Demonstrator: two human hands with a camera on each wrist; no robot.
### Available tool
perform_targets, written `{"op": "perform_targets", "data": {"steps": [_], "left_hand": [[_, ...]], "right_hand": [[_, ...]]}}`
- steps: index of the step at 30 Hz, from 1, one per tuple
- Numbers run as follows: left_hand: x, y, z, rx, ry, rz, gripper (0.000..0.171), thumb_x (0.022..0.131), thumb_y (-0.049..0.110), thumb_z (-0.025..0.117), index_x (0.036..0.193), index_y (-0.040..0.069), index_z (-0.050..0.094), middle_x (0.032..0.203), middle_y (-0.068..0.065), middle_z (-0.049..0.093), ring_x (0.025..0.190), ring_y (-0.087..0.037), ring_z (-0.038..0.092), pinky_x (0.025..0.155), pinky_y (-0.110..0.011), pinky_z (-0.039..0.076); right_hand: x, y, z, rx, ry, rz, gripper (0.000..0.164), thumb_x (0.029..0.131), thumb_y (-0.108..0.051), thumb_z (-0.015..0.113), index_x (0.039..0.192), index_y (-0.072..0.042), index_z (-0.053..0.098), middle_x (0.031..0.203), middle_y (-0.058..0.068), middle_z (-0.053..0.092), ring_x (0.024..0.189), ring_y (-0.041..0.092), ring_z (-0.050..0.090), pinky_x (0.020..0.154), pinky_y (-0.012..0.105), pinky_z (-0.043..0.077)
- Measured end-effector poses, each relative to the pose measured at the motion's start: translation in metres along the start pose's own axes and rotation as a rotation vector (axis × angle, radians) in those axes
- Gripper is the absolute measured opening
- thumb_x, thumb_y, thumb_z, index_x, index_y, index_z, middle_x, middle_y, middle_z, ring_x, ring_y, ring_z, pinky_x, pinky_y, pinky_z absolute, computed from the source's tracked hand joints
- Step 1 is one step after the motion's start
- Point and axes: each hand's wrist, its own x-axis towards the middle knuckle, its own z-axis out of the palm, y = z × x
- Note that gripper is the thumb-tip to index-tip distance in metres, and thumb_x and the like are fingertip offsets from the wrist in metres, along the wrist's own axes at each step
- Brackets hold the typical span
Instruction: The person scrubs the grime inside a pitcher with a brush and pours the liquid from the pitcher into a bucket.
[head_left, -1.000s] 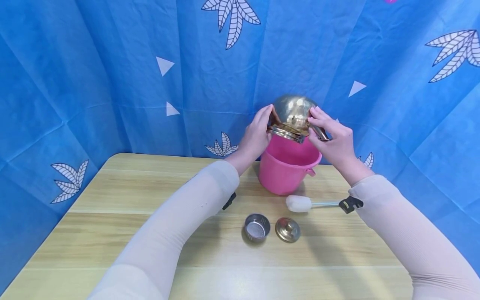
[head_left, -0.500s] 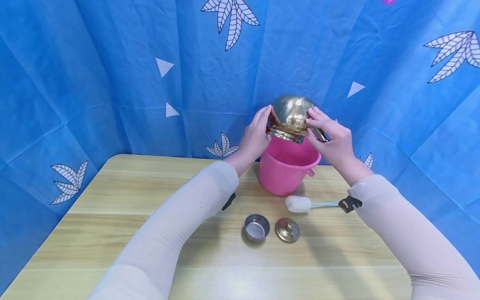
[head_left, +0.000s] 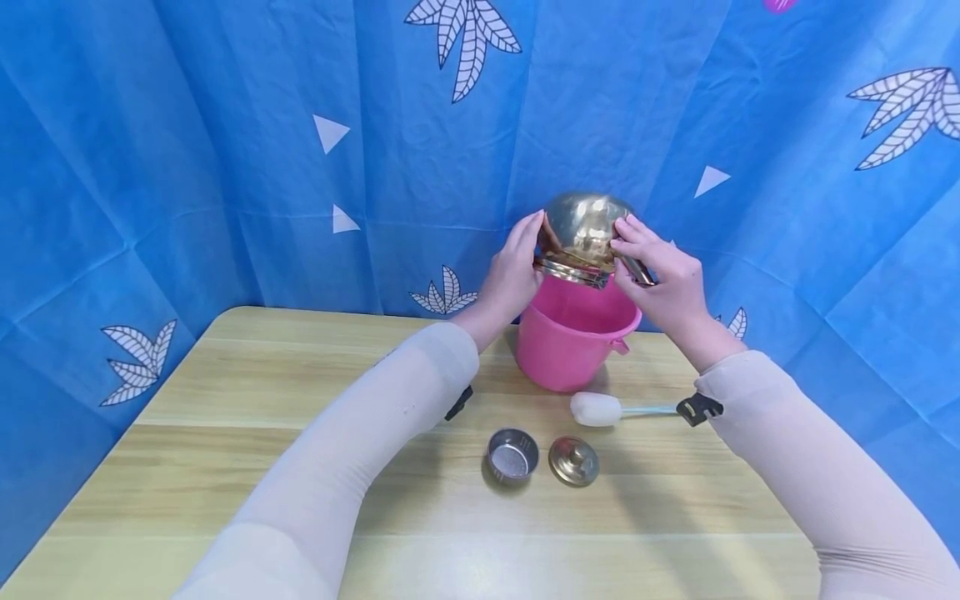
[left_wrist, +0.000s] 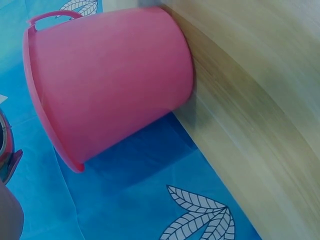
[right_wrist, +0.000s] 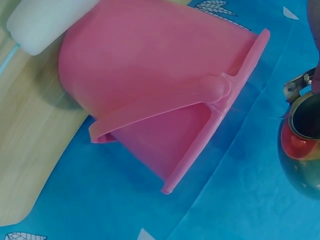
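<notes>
A shiny gold metal teapot (head_left: 588,225) is held upside down and tilted over the pink bucket (head_left: 558,354). My left hand (head_left: 513,265) grips its left side near the rim, fingers along the body. From the right, my right hand (head_left: 667,268) holds it, fingertips on the body and thumb below, round the part that sticks out there. In the right wrist view the teapot (left_wrist: 6,135) shows only partly in the left one, while its dark round opening (right_wrist: 309,120) appears at the right edge. The bucket stands upright below.
On the wooden table (head_left: 262,400), in front of the bucket, lie a white sponge brush (head_left: 597,409) with a light blue stick, a small metal strainer cup (head_left: 513,456) and a gold knobbed lid (head_left: 573,462). A blue patterned curtain (head_left: 262,150) hangs behind.
</notes>
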Motion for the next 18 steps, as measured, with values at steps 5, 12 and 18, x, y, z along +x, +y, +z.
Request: {"op": "perform_targets", "data": {"steps": [5, 12, 18], "left_hand": [[0.0, 0.0012, -0.0005, 0.003, 0.001, -0.006, 0.086, 0.086, -0.006, 0.069, 0.159, 0.012, 0.027, 0.16, -0.004, 0.031, 0.114, -0.028, 0.062, 0.094, -0.031, 0.054], [0.0013, 0.0023, -0.0005, 0.005, 0.002, -0.013, 0.086, 0.086, -0.005, 0.07, 0.159, 0.011, 0.026, 0.16, -0.005, 0.031, 0.116, -0.028, 0.061, 0.094, -0.031, 0.054], [0.0028, 0.0027, -0.0002, -0.01, -0.003, -0.022, 0.089, 0.085, -0.007, 0.069, 0.159, 0.012, 0.025, 0.161, -0.004, 0.029, 0.115, -0.028, 0.06, 0.09, -0.03, 0.055]], "right_hand": [[0.0017, 0.0008, 0.0008, -0.007, 0.005, -0.039, 0.032, 0.079, 0.007, 0.076, 0.11, -0.002, 0.076, 0.127, 0.01, 0.067, 0.124, 0.026, 0.06, 0.1, 0.042, 0.051], [0.0045, 0.0031, 0.0017, 0.004, 0.028, -0.088, 0.03, 0.076, 0.01, 0.076, 0.105, 0.002, 0.076, 0.122, 0.015, 0.069, 0.121, 0.032, 0.062, 0.107, 0.03, 0.044], [0.0055, 0.0026, 0.0021, 0.01, 0.032, -0.101, 0.03, 0.075, 0.012, 0.076, 0.103, 0.003, 0.076, 0.119, 0.016, 0.07, 0.119, 0.033, 0.063, 0.107, 0.029, 0.044]]}}
